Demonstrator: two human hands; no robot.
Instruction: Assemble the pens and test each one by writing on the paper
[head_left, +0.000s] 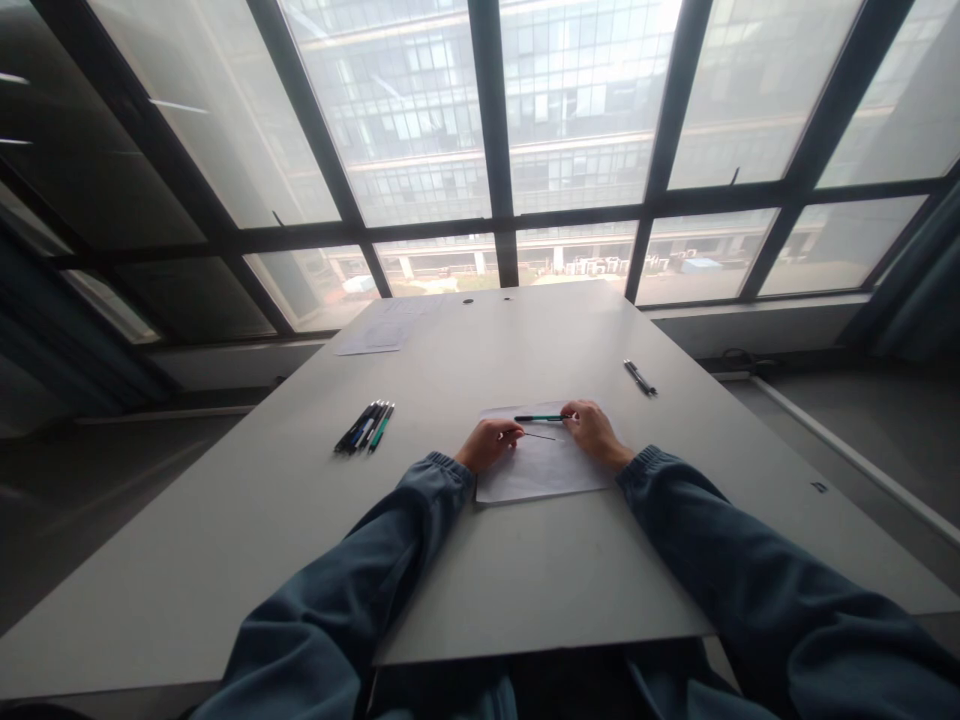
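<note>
Here we are at the white table [525,570], both hands over a sheet of paper [544,482]. Our left hand [491,443] has its fingers closed, and a thin dark rod [540,436] pokes out from the tips, pointing across to the right. Our right hand [595,434] is curled in, finger and thumb pinching the right-hand end of a green and black pen [541,418]. That pen lies crosswise above the paper, just beyond the rod; whether it rests there or hangs slightly clear, we can't tell.

Now, the danger spots! The rod is slim and held near one end, so a loose pinch could let it tip, twist or drop, and a hard squeeze or a knock against the pen could bend it. The pen looks round, so a careless release could set it rolling off the sheet. Watch our cuffs, too: the left sleeve [450,478] comes right up by the paper's edge, and a drag of the arm could shift the sheet and whatever touches it.

Off to the left sits a bunch of pens [365,428], with a pair of pens [640,378] over on the right, both well apart from our fingers; only a wide elbow or sweeping hand threatens those.
</note>
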